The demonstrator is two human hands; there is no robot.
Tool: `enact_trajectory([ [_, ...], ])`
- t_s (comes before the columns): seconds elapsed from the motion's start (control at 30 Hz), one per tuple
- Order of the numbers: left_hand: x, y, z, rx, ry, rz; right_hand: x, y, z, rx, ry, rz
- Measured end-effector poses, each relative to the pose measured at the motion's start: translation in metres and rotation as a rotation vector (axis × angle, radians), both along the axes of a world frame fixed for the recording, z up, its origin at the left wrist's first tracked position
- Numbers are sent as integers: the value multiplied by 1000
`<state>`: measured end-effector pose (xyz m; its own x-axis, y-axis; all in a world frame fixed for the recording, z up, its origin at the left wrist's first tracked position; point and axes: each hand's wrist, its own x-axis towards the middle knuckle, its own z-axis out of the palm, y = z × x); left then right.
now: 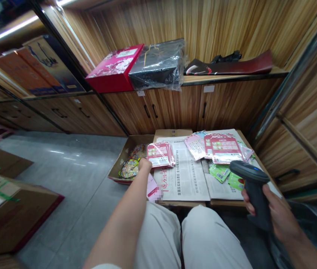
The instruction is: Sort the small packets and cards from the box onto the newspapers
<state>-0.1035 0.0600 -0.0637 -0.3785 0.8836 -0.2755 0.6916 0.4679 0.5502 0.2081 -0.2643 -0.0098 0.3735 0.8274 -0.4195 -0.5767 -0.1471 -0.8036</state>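
Note:
My right hand [276, 209] is wrapped around the handle of a dark grey barcode scanner [255, 186], its head pointing left above green packets [219, 172]. At the lower left corner of a pile of red flat packets [158, 153] is my left hand [145, 165], closed, fingertips hidden; what it pinches cannot be made out. Just left of it, shiny colourful packets [129, 168] lie in an open cardboard box [116, 164]. Under my left wrist is a pink card or packet [153, 189]. A second pile of red packets [224, 147] sits further right, beside a pale pink packet [195, 146].
Newspaper [189, 179] covers the low cardboard surface before my knees. Wooden cabinets [172, 108] stand behind, with a pink gift box [116, 67] and a plastic-wrapped black box [158, 63] on the shelf. Large cardboard cartons [15, 216] stand on the floor at left.

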Motion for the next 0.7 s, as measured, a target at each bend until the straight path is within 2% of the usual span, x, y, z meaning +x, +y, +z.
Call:
enact_trajectory([
  [0.1,4,-6,3,-9,133,-2,-2,0,-1,-3,8,16],
  [0.17,10,-13,8,29,276,-81,-3,0,-1,7,7,26],
  [0.23,16,-19,13,72,455,-271,-4,0,0,3,-6,23],
  [0.3,20,-24,19,87,580,-527,-4,0,2,-13,-21,10],
  [0.37,21,-25,23,66,603,-728,-3,-1,3,-20,-33,4],
  [0.43,19,-24,23,29,598,-842,-1,-1,3,-8,-41,7],
  [0.53,13,-21,19,16,594,-901,1,-2,3,9,-49,12],
  [0.7,9,-18,11,52,606,-919,2,-5,1,10,-52,19],
])
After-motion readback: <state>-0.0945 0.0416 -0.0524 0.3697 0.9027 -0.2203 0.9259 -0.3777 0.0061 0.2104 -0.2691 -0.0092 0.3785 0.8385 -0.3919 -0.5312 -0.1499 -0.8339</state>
